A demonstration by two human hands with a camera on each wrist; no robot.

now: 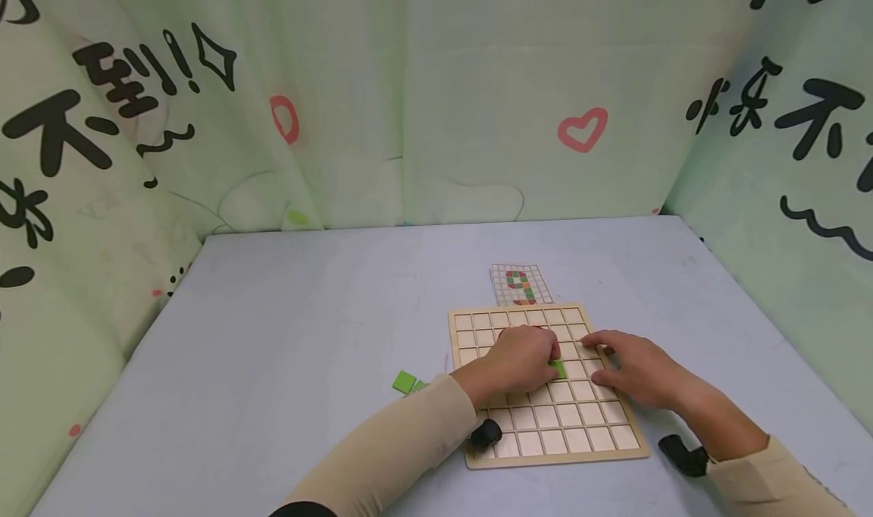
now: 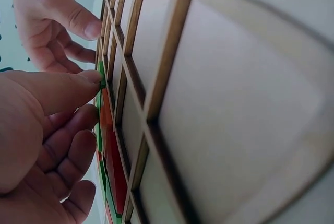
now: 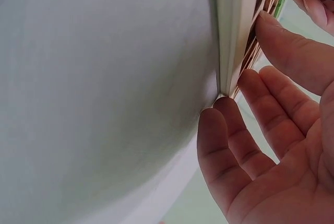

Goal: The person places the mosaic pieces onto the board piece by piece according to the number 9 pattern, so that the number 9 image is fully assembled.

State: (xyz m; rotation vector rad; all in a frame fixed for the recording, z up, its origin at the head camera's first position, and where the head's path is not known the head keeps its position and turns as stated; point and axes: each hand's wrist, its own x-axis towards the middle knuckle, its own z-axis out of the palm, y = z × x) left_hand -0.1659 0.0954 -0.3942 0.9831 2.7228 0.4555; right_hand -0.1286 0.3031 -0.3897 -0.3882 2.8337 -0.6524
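A wooden grid board (image 1: 546,462) with square cells lies on the table. My left hand (image 1: 525,359) reaches over its middle, thumb and forefinger pinching a green square tile (image 1: 559,369) at a cell. In the left wrist view, that green tile (image 2: 102,73) stands at the thumb tip. Red tiles (image 2: 116,164) and other green and orange ones sit in the grid below the fingers, mostly hidden from the head view by the left hand. My right hand (image 1: 637,367) rests along the board's right edge with relaxed fingers, holding nothing; its thumb (image 3: 292,51) touches the board.
Behind the board lies a paper card (image 1: 521,283) printed with a coloured grid pattern, its near edge against the frame. Loose green tiles (image 1: 405,381) lie left of the board, partly behind the left sleeve. A printed curtain (image 1: 436,123) surrounds the white table (image 1: 307,335).
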